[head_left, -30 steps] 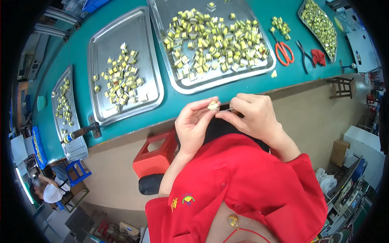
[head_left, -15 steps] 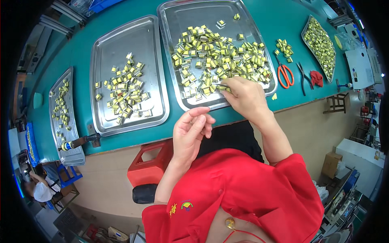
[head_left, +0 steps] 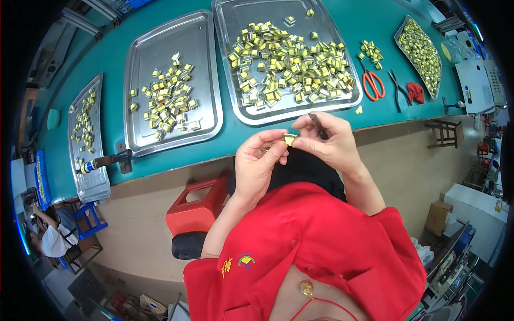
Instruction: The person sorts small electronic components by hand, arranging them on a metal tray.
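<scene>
A small yellow-wrapped transformer (head_left: pixel 290 139) with metal pins is pinched between the fingertips of my left hand (head_left: pixel 256 166) and the thumb and finger of my right hand (head_left: pixel 338 148). Both hands meet just off the table's front edge. A slim dark tool (head_left: pixel 318 127), its kind unclear, also sits within my right hand, crossing the fingers. Beyond the hands, many similar transformers (head_left: pixel 292 59) lie heaped in a large metal tray (head_left: pixel 267 119). The metal tray on its left (head_left: pixel 214 115) has a smaller heap (head_left: pixel 170 99).
Orange-handled scissors (head_left: pixel 373 86), dark pliers (head_left: pixel 397 92) and a red cloth (head_left: pixel 415 93) lie on the green table (head_left: pixel 369 115) at right. A filled tray (head_left: pixel 428 64) is farther right. At left stand another tray (head_left: pixel 88 184) and a clamped tool (head_left: pixel 101 162). A red stool (head_left: pixel 195 206) is below.
My right hand has drawn back from the large tray to my left hand. A transformer is now between their fingertips, and the dark tool shows in the right hand.
</scene>
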### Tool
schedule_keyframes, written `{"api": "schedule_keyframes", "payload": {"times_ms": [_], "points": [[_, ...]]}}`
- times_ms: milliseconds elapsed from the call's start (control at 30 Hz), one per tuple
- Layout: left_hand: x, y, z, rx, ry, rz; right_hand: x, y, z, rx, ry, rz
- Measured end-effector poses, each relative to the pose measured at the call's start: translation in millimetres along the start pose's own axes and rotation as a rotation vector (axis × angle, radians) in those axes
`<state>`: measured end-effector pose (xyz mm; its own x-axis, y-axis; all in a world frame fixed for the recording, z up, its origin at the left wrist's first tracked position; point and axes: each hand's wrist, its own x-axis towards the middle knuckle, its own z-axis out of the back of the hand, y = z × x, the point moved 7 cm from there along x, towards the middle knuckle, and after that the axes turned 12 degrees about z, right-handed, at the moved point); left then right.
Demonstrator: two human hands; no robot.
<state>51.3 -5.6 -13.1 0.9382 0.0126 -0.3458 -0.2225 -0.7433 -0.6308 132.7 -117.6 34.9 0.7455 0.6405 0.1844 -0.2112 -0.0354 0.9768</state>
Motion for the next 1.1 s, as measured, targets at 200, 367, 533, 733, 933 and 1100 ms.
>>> {"api": "schedule_keyframes", "payload": {"times_ms": [200, 367, 533, 733, 933, 1100], "points": [[-10, 0, -3, 0.008, -0.057, -0.065, -17, -4, -5, 0.071, 0.013, 0.004], [-12, 0, -5, 0.006, -0.033, -0.079, -20, -3, -4, 0.082, -0.005, 0.03], [-12, -1, -5, 0.031, -0.042, -0.093, -21, -3, -4, 0.104, -0.006, 0.033], [-11, -1, -4, 0.042, -0.057, -0.09, -21, -6, -5, 0.112, 0.004, 0.029], [-10, -2, -2, 0.062, -0.07, -0.098, -19, -7, -7, 0.156, -0.032, 0.006], [-9, -1, -3, 0.074, -0.097, -0.078, -19, -8, -6, 0.12, -0.031, 0.011]]}}
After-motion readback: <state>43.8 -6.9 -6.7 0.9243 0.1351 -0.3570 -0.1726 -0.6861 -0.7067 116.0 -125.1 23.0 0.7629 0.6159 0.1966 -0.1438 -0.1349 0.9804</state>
